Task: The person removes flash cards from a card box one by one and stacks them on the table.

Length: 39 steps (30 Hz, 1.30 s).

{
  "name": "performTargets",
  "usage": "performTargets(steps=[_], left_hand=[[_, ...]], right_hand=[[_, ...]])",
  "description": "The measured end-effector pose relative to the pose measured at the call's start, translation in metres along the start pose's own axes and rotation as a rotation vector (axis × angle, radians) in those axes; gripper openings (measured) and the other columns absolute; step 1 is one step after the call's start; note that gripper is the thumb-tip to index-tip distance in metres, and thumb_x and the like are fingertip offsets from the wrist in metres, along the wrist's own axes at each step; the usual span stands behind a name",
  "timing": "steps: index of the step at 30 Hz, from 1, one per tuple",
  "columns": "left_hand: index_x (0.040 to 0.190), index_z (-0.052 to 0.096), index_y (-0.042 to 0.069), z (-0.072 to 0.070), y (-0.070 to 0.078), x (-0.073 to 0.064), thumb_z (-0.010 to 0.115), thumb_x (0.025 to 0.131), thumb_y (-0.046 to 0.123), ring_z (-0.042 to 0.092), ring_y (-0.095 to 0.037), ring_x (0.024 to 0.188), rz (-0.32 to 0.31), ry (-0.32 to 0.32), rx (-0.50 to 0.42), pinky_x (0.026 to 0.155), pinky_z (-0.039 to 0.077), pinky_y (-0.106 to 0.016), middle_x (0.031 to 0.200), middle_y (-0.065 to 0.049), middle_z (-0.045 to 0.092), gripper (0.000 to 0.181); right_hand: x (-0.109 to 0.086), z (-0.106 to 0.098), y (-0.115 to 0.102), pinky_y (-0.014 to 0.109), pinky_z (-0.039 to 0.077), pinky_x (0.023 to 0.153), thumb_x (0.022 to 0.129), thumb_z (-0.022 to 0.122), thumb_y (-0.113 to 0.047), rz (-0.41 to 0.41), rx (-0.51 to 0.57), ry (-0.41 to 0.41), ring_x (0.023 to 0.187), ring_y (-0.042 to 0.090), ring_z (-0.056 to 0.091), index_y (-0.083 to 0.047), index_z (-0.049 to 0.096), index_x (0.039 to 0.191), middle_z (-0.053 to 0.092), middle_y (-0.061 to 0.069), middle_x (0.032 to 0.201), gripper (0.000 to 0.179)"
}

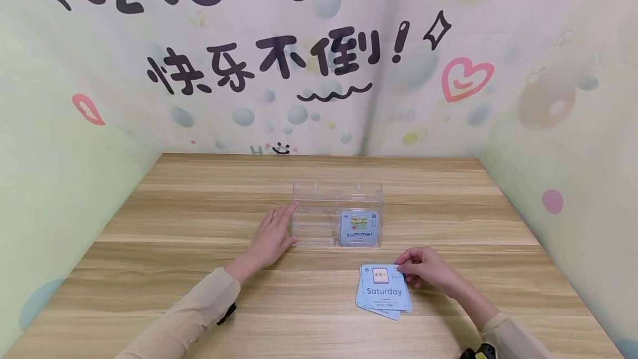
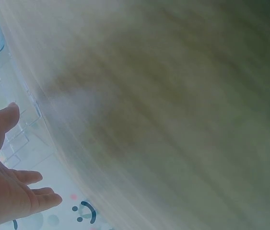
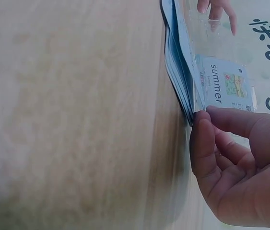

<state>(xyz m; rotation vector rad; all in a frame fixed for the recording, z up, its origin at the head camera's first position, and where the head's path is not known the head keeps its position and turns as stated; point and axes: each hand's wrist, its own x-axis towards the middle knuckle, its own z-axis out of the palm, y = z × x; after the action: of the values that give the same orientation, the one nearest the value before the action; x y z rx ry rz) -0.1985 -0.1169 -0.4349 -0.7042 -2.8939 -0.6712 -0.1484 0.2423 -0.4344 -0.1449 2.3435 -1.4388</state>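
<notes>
A clear plastic box [image 1: 315, 219] with two compartments stands on the table, a blue "summer" card [image 1: 359, 229] in its right one. My left hand [image 1: 271, 238] rests at the box's left side, thumb and fingers extended. Nearer to me lies a small stack of blue cards, its top one reading "Saturday" [image 1: 384, 288]. At that card's upper right corner, my right hand [image 1: 428, 271] pinches it between thumb and index finger. The right wrist view shows the top card [image 3: 185, 45] lifted at an edge, with several cards beneath. The left wrist view shows the left fingers spread beside the box.
The wood-grain table [image 1: 209, 193] is bounded by a printed cloth backdrop [image 1: 239, 132] behind and pale side walls. Dark wrist straps [image 1: 226, 313] sit at both sleeves.
</notes>
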Motion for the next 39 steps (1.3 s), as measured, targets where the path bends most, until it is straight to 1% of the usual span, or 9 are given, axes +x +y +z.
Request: performTargets(steps=[7,14,22,25,28,32,39], left_hand=[[0.145,0.012,0.013,0.000,0.000,0.000,0.064,0.084,0.022,0.022,-0.048,0.129,0.009,0.005,0.006,0.106,0.016,-0.057,0.141,-0.024,0.031,0.081],[0.145,0.012,0.013,-0.001,0.001,0.000,0.064,0.084,0.022,0.022,-0.048,0.129,-0.002,0.004,0.005,0.106,0.016,-0.057,0.140,-0.026,0.031,0.081],[0.143,0.018,0.010,0.000,0.001,0.000,0.066,0.083,0.018,0.026,-0.044,0.128,0.020,0.042,-0.014,0.105,0.018,-0.058,0.138,-0.026,0.035,0.078],[0.143,0.018,0.010,0.001,0.001,0.000,0.066,0.083,0.018,0.026,-0.045,0.128,0.021,0.042,-0.010,0.106,0.018,-0.057,0.138,-0.026,0.035,0.078],[0.143,0.018,0.010,0.001,0.000,0.001,0.066,0.083,0.018,0.027,-0.045,0.128,0.025,0.049,-0.011,0.105,0.019,-0.058,0.137,-0.027,0.035,0.077],[0.143,0.018,0.010,0.002,0.000,0.000,0.066,0.083,0.018,0.027,-0.044,0.128,0.029,0.049,-0.015,0.105,0.019,-0.058,0.137,-0.027,0.035,0.077],[0.145,0.015,0.012,-0.001,0.001,0.000,0.064,0.085,0.019,0.024,-0.043,0.130,0.009,0.007,-0.021,0.106,0.017,-0.057,0.140,-0.025,0.032,0.078]], right_hand=[[-0.002,-0.002,-0.006,0.024,0.048,0.047,0.084,0.061,-0.008,-0.020,-0.075,0.038,0.060,0.014,0.053,0.005,0.063,0.090,0.058,0.005,0.070,0.014],[-0.003,-0.010,-0.011,0.025,0.049,0.048,0.084,0.063,-0.011,-0.028,-0.098,0.066,0.061,0.015,0.053,0.004,0.063,0.088,0.058,0.007,0.070,0.016],[-0.005,-0.016,-0.015,0.027,0.048,0.047,0.085,0.061,-0.011,-0.066,-0.104,0.053,0.062,0.019,0.055,0.005,0.061,0.090,0.059,0.010,0.072,0.017],[-0.004,-0.017,-0.017,0.028,0.048,0.047,0.085,0.060,-0.010,-0.084,-0.113,0.068,0.062,0.019,0.054,0.005,0.061,0.092,0.059,0.011,0.073,0.016],[-0.002,-0.018,-0.020,0.028,0.047,0.048,0.085,0.060,-0.008,-0.106,-0.141,0.100,0.062,0.019,0.053,0.006,0.060,0.093,0.059,0.010,0.075,0.016],[0.000,-0.019,-0.026,0.028,0.048,0.050,0.085,0.061,-0.008,-0.138,-0.177,0.130,0.063,0.019,0.053,0.006,0.060,0.094,0.058,0.010,0.078,0.017],[0.005,-0.022,-0.034,0.031,0.050,0.055,0.085,0.062,-0.011,-0.195,-0.217,0.135,0.067,0.022,0.056,0.007,0.060,0.097,0.061,0.011,0.082,0.021]])
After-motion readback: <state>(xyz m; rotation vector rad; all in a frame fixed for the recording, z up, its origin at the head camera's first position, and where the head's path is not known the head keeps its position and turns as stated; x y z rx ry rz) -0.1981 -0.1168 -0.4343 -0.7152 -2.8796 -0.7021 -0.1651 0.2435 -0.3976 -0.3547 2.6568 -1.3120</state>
